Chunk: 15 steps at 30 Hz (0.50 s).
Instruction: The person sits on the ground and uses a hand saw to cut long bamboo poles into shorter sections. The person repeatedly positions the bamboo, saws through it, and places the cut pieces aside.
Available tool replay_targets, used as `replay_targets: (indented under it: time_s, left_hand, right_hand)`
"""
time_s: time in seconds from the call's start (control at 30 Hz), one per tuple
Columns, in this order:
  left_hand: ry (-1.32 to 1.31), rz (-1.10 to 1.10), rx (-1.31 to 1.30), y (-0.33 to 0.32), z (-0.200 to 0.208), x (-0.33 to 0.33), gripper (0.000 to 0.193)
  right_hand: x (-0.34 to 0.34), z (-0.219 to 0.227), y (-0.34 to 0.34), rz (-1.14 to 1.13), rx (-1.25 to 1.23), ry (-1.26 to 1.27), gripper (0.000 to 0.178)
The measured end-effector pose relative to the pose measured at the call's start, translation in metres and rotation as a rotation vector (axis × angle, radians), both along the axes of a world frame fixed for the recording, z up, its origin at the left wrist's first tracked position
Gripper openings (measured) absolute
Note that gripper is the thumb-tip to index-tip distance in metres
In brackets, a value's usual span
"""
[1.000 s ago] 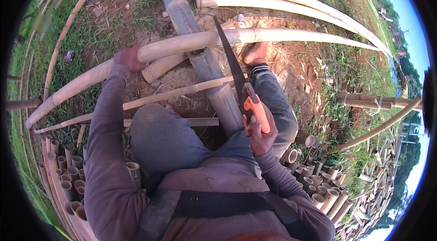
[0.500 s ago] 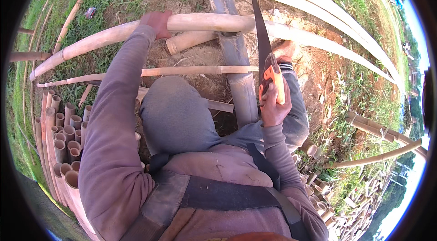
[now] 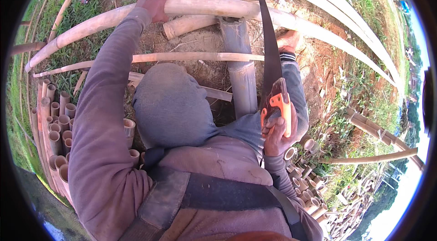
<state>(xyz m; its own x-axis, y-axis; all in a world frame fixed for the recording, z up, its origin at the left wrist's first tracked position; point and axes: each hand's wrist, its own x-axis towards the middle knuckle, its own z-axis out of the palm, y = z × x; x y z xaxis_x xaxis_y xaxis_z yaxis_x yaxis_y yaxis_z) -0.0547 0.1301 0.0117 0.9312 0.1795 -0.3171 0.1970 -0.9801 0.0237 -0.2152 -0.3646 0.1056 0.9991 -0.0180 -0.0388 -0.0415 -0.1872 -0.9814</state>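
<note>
A long pale bamboo pole lies crosswise over a thick grey bamboo support. My left hand is wrapped over this pole, left of the support. The orange handle of a handsaw is gripped in my right hand, close to my right thigh. Its dark blade points away from me, and the tip is beside the pole just right of the support; whether it touches the pole I cannot tell. My bare foot rests near the pole on the right. A short bamboo piece lies under the pole.
A thinner bamboo strip crosses the support nearer me. Cut bamboo tubes stand bundled at the left, and more tubes lie at the lower right. Long poles stretch across the far right. A bamboo frame stands at right.
The saw has been drawn back toward me, with my right hand lower and nearer my body. My left hand stays on the pole. The whole view has shifted slightly.
</note>
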Motion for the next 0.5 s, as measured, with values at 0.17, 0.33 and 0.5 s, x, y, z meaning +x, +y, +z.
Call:
replay_targets:
  time_s: [0.17,0.33,0.5]
  left_hand:
    - [0.009,-0.002,-0.064,-0.012,-0.009,0.002,0.076]
    - [-0.040,-0.026,-0.006,-0.010,-0.006,-0.006,0.073]
    - [-0.027,-0.004,-0.040,-0.005,-0.004,-0.002,0.070]
  right_hand:
    - [0.076,-0.041,0.040,-0.044,-0.018,-0.040,0.050]
    - [0.119,-0.042,0.062,-0.031,0.003,-0.071,0.047]
    - [-0.011,-0.029,-0.009,-0.011,-0.019,-0.048,0.052]
